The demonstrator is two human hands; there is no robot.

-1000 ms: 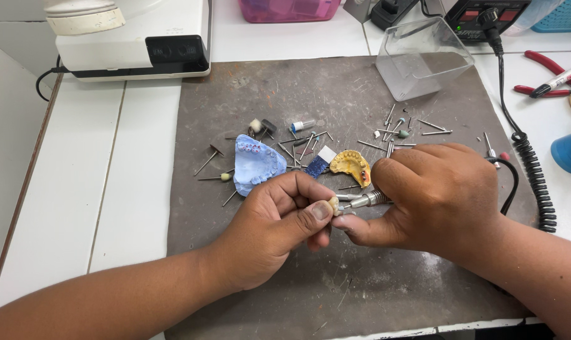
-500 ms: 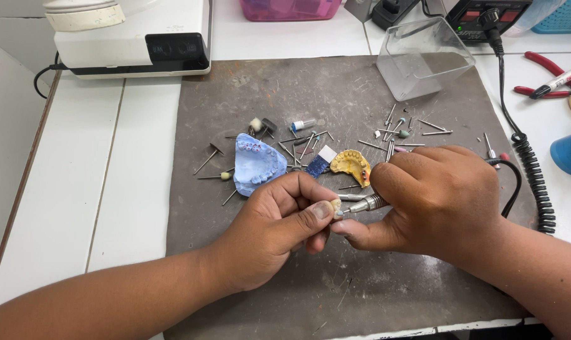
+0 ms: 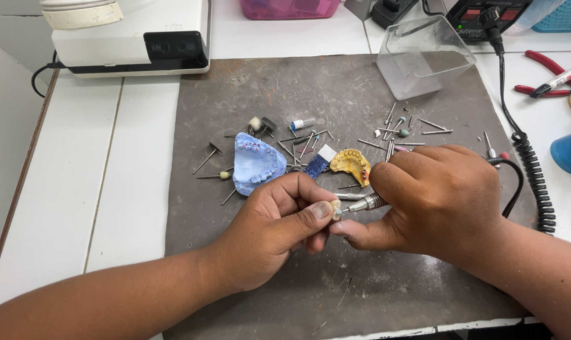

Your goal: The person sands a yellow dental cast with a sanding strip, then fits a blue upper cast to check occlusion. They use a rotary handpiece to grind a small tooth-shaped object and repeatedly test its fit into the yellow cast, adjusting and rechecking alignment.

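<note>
My left hand [image 3: 279,226] pinches a small pale tooth-like piece [image 3: 335,209] between thumb and fingers over the grey mat [image 3: 273,94]. Wrapped around a metal rotary handpiece [image 3: 366,203] is my right hand [image 3: 439,198], and the tool's tip touches the small piece. The handpiece's black coiled cord [image 3: 532,176] runs off to the right. Just behind my hands lie a blue dental cast [image 3: 255,162] and a yellow dental cast [image 3: 352,164].
Several loose burs and polishing points [image 3: 398,129] are scattered on the mat. A clear plastic box [image 3: 424,56] stands at the back right, a white machine [image 3: 134,34] at the back left. Red pliers [image 3: 546,75] and a blue cup [image 3: 570,151] sit on the right.
Both hands stay in nearly the same place; the fingers shift only slightly around the small piece.
</note>
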